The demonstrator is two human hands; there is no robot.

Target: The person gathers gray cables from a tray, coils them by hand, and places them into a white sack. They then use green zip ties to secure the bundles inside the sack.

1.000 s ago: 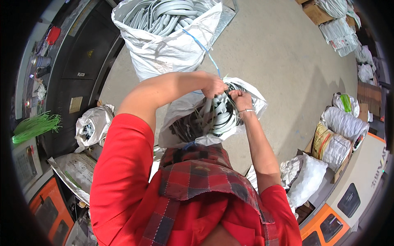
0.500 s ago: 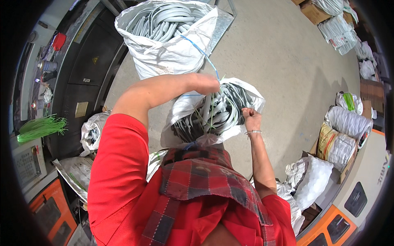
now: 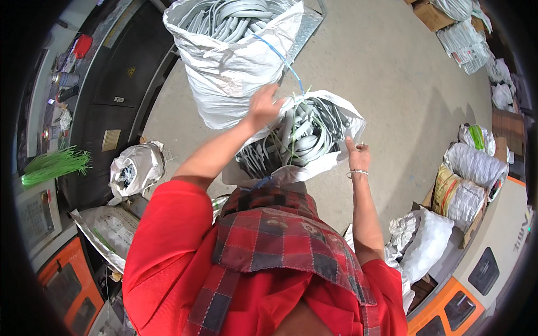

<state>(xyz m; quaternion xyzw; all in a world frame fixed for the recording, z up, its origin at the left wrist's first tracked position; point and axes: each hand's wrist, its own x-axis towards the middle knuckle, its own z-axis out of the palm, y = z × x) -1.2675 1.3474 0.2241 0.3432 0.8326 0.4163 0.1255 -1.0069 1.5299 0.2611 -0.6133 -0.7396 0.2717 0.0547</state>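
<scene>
In front of my apron stands a white woven sack (image 3: 314, 171), its mouth spread wide. Coiled grey strips (image 3: 309, 140) fill it, with thin green ties lying among them. My left hand (image 3: 264, 107) is over the sack's far left side, slightly blurred, thumb and fingers apart and nothing visible in them. At the right rim, my right hand (image 3: 358, 155) has its fingers curled at the sack's edge, thumb on the inner side. A blue cord (image 3: 283, 60) runs from this sack's far rim up to a larger white sack (image 3: 232, 84) behind it, also full of grey coils.
A metal plate (image 3: 307, 35) lies beside the larger sack. Left are a dark cabinet (image 3: 120, 84), green ties (image 3: 56, 168) and a small white bag (image 3: 137, 171). Stuffed bags (image 3: 428, 241) and an orange-and-cream machine (image 3: 465, 297) line the right; cartons (image 3: 431, 17) stand far right.
My left hand has drawn back to the left from above the coils, its elbow dropping. The right hand has shifted slightly outward along with the sack's right rim.
</scene>
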